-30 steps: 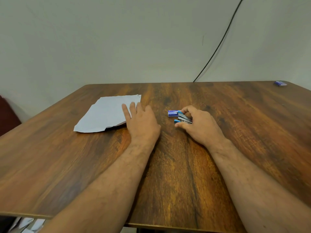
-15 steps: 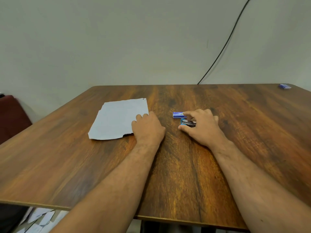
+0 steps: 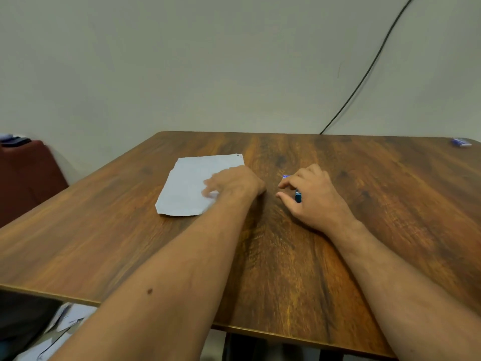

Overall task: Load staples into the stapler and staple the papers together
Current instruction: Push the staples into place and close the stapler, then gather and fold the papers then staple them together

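White papers (image 3: pixel 188 185) with a torn near edge lie flat on the wooden table (image 3: pixel 286 269), left of centre. My left hand (image 3: pixel 234 185) rests on their right side, fingers spread and blurred. My right hand (image 3: pixel 311 195) lies to the right of it, curled over a small blue stapler (image 3: pixel 298 196), of which only the end shows under the palm. A sliver of the blue staple box (image 3: pixel 285 176) peeks out just beyond my right fingertips.
A second small blue box (image 3: pixel 460 142) sits at the table's far right corner. A black cable (image 3: pixel 364 74) runs down the wall behind the table. A dark red seat (image 3: pixel 26 175) stands at the left. Loose papers (image 3: pixel 65 324) lie on the floor.
My left hand slid further onto the papers. My right hand closed over the stapler and now hides most of it and the staple box. The camera shifted to the left.
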Motion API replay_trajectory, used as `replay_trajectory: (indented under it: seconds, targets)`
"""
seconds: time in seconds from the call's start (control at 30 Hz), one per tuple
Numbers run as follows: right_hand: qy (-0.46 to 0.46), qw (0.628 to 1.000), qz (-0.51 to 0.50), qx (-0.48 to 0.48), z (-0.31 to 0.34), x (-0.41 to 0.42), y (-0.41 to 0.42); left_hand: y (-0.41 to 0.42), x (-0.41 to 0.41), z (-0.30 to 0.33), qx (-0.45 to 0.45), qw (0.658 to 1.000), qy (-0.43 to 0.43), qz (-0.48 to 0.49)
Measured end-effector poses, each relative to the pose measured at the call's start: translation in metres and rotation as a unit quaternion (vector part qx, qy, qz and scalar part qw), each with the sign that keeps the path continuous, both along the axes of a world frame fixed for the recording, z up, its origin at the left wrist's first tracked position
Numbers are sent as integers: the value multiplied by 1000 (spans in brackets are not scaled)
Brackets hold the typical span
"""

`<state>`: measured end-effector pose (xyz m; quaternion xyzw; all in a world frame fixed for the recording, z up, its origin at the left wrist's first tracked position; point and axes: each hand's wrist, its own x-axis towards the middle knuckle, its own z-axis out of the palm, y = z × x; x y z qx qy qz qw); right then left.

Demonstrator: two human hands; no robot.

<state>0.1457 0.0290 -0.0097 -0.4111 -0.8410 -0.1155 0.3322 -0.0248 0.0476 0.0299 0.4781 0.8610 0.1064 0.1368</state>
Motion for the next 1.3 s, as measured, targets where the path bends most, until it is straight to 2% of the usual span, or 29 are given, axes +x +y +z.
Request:
replay_trajectory:
  seconds: [0.13, 0.27, 0.33, 0.43, 0.5, 0.53, 0.57, 0.6, 0.67, 0.7, 0.73, 0.77, 0.8, 0.83, 0.87, 0.93, 1.07, 1.13, 1.23, 1.3]
  targets:
    - [-25, 998, 50, 15, 1, -15, -4, -1, -3, -6, 52, 997, -8, -62]
    - [-49, 997, 55, 0, 3, -21, -9, -9, 1, -8, 91, 986, 92, -102]
    - [-30, 998, 56, -15, 6, -19, -14, -17, -1, -4, 133, 977, 119, -118]
    - [44, 997, 33, -52, 12, -12, -17, -29, -8, 16, 202, 971, 58, -114]
    - [127, 989, 10, -75, 17, -8, -17, -39, -13, 42, 251, 959, -66, -112]
    - [182, 979, 0, -89, 20, -7, -18, -44, -16, 55, 279, 940, -158, -116]
    - [249, 963, -8, -105, 25, -7, -20, -50, -19, 69, 312, 905, -265, -114]
    - [319, 939, -15, -126, 30, -8, -22, -56, -22, 80, 334, 854, -386, -101]
    - [436, 874, -9, -214, 39, -9, -23, -65, -32, 89, 323, 728, -598, -83]
    - [482, 833, 17, -271, 43, -9, -23, -68, -37, 87, 300, 679, -664, -84]
    - [523, 786, 53, -325, 47, -10, -22, -71, -41, 84, 278, 652, -700, -90]
    - [558, 738, 94, -369, 49, -10, -21, -74, -43, 77, 255, 642, -716, -97]
    - [585, 696, 128, -397, 52, -9, -22, -76, -44, 69, 231, 642, -723, -102]
    - [599, 670, 145, -413, 54, -7, -23, -79, -45, 59, 207, 645, -727, -113]
    - [601, 661, 150, -423, 55, -5, -24, -81, -45, 49, 186, 657, -721, -117]
    - [583, 671, 141, -436, 51, 2, -22, -80, -51, 28, 157, 687, -698, -128]
    - [530, 702, 105, -464, 39, 22, -15, -68, -65, -1, 150, 680, -700, -159]
    - [502, 710, 98, -484, 34, 28, -13, -58, -63, -7, 186, 699, -675, -146]
    - [478, 704, 104, -514, 28, 32, -9, -45, -57, -14, 220, 740, -621, -137]
    - [481, 683, 114, -538, 26, 36, -7, -38, -57, -17, 194, 751, -614, -145]
